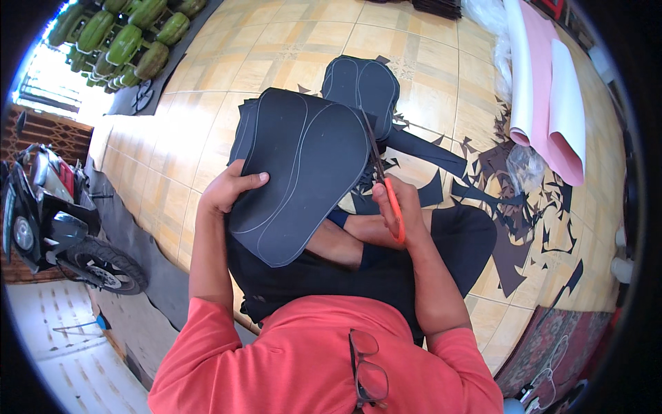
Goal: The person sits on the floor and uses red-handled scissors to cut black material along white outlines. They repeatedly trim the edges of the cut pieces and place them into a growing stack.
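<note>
A dark sheet (310,165) marked with pale sole-shaped outlines is held up over my lap. My left hand (234,188) grips its left edge, thumb on top and fingers hidden beneath. In my right hand (405,210) is a pair of scissors (394,207) with orange handles. Their blades point away from me and lie along the sheet's right edge, beside a curved outline. Further off on the floor lies a stack of similar dark pieces (361,86) with the same kind of outlines.
Dark offcuts (507,207) are scattered over the tiled floor (289,52) to my right. Beyond them lie pink and white rolls (548,90) and clear plastic. A motorcycle (62,214) stands at the left, green gas cylinders (124,38) at the far left. A patterned rug (552,352) lies near right.
</note>
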Action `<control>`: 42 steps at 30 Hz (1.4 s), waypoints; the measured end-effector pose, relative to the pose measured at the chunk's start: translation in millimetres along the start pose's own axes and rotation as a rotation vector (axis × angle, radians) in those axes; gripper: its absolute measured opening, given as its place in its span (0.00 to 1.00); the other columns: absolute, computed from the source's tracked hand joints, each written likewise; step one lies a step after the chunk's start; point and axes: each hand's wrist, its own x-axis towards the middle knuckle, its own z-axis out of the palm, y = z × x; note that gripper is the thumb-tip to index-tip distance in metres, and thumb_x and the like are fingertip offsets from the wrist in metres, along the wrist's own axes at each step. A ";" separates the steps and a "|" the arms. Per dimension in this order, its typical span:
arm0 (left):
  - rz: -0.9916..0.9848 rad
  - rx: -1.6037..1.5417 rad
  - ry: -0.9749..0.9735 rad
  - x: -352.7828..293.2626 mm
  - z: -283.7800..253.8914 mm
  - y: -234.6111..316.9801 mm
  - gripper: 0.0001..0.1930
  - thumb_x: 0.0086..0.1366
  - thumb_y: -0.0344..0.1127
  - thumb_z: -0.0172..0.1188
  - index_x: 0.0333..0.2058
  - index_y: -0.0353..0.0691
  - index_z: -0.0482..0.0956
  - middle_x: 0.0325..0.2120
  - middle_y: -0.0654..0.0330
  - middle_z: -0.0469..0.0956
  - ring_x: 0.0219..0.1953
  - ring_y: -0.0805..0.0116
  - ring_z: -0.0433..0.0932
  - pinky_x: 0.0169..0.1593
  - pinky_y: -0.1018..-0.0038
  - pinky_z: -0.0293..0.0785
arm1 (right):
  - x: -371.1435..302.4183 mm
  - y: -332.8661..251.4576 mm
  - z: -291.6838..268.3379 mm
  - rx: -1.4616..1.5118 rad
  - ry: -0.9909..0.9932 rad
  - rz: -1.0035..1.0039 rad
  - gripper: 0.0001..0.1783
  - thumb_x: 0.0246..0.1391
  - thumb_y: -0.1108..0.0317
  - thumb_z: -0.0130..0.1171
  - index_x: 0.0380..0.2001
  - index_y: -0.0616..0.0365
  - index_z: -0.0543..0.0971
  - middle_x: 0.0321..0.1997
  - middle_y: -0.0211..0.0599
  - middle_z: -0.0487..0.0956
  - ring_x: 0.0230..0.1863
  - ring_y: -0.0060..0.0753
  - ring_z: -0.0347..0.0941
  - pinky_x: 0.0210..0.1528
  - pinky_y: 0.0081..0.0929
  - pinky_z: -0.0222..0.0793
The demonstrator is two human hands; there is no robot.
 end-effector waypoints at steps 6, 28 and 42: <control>-0.027 0.108 -0.004 -5.0 1.8 -2.5 0.31 0.53 0.37 0.70 0.52 0.26 0.72 0.44 0.54 0.79 0.46 0.66 0.77 0.52 0.72 0.71 | 6.7 8.6 5.2 0.063 0.046 -0.069 0.22 0.63 0.55 0.55 0.23 0.64 0.69 0.16 0.41 0.65 0.22 0.29 0.59 0.26 0.33 0.60; 0.146 0.025 -0.133 64.7 -8.2 28.9 0.30 0.58 0.37 0.66 0.57 0.32 0.69 0.46 0.53 0.78 0.46 0.65 0.78 0.52 0.71 0.73 | 11.9 20.6 -3.0 0.356 0.156 0.286 0.30 0.64 0.42 0.45 0.25 0.59 0.73 0.12 0.25 0.64 0.11 0.18 0.62 0.14 0.21 0.59; 0.314 0.176 0.148 217.5 66.5 -35.2 0.19 0.62 0.23 0.57 0.52 0.36 0.70 0.28 0.64 0.73 0.24 0.75 0.72 0.23 0.80 0.70 | 20.2 43.6 -0.8 0.232 0.306 0.403 0.33 0.60 0.36 0.48 0.26 0.59 0.74 0.14 0.27 0.67 0.11 0.19 0.63 0.13 0.20 0.61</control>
